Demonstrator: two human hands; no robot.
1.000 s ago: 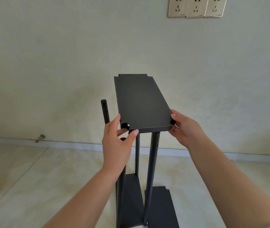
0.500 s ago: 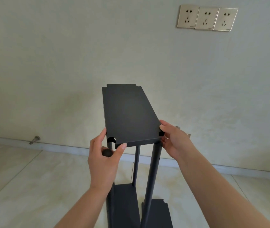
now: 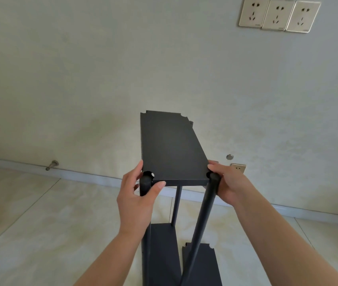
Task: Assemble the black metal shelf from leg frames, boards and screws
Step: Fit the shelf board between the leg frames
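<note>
floor (image 3: 40, 234) pale tile | shelf frame (image 3: 201, 223) stands | loose board (image 3: 203, 265) flat beside

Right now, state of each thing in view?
top board: level, near corners notched at the leg tops
left hand: grips near-left corner and left leg
right hand: holds near-right corner by right leg
lower board: mounted between the legs
spare board: lying loose on the floor

Soft, even daylight fills the frame, bright enough throughout, with no hard shadows and no glare. The wall (image 3: 102, 79) looks pale and flat. Wide-angle distortion tilts the sockets (image 3: 278, 16) at upper right and curves the skirting (image 3: 81, 174). The frame's lower edge is slightly blurred; the centre is sharp.
</note>
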